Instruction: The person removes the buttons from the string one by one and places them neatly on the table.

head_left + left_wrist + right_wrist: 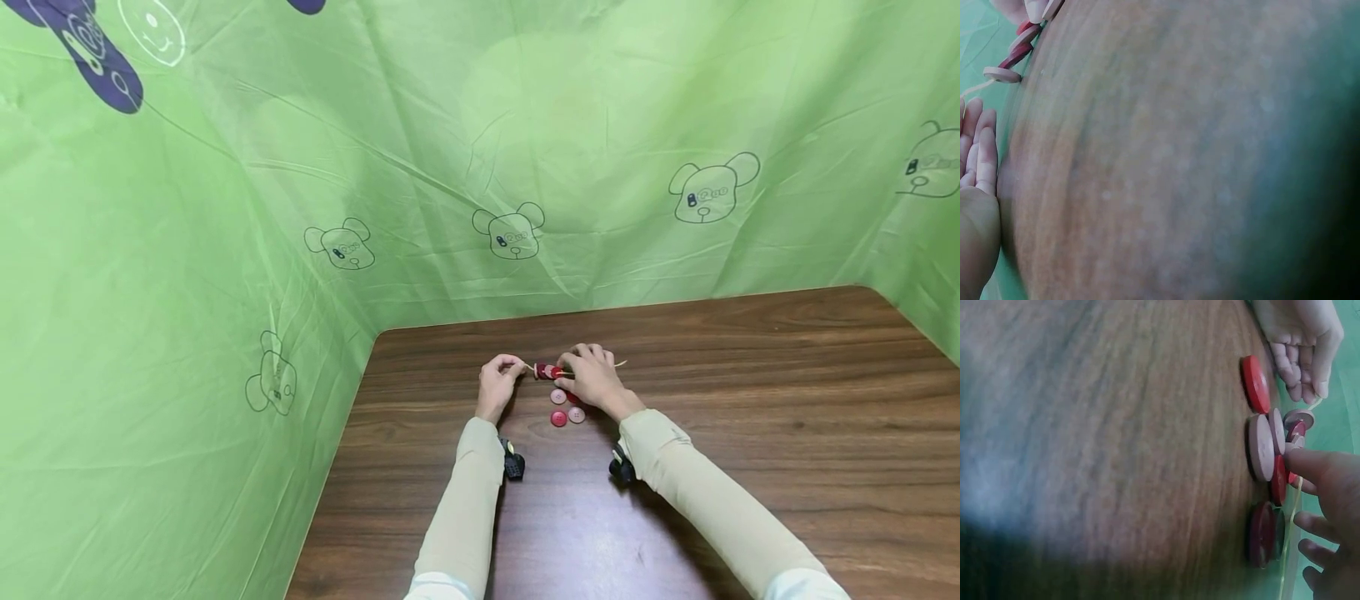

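While the left hand [497, 385] is pinching one end of a pale string [529, 367], the right hand [592, 375] is pinching the threaded buttons [548, 372] strung on it, just above the desk [750, 400]. Both grips are pressed together on the string, and loose red and pink buttons [567, 408] are lying on the desk just below the hands.
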A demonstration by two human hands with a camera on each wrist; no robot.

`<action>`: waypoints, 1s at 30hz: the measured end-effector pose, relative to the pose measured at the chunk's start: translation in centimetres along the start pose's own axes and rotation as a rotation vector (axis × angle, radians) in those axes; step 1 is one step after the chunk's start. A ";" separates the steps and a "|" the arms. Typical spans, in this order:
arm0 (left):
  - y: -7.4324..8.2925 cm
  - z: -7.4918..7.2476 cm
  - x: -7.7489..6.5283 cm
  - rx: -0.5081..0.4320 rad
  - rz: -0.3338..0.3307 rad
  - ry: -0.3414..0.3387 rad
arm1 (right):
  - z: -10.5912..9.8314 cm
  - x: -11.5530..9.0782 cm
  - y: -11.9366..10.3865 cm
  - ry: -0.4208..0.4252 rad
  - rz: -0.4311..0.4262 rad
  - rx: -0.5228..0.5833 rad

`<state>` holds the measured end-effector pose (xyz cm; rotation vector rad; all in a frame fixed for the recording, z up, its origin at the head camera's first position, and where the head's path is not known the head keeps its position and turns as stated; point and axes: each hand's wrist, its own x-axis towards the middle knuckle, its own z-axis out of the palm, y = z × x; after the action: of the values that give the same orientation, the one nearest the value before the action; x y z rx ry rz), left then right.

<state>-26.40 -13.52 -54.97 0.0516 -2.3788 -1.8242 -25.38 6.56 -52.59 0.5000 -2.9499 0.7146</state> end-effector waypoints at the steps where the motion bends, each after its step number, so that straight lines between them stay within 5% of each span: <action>1: 0.0 0.0 0.0 -0.004 0.002 0.000 | 0.1 0.0 0.0 0.004 -0.003 -0.005; 30: -0.2 0.1 0.0 -0.011 0.011 -0.006 | -0.4 -1.5 1.6 0.139 -0.024 0.125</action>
<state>-26.40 -13.47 -55.24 0.0318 -2.3674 -1.8353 -24.53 8.52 -53.14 0.4724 -2.7788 0.8959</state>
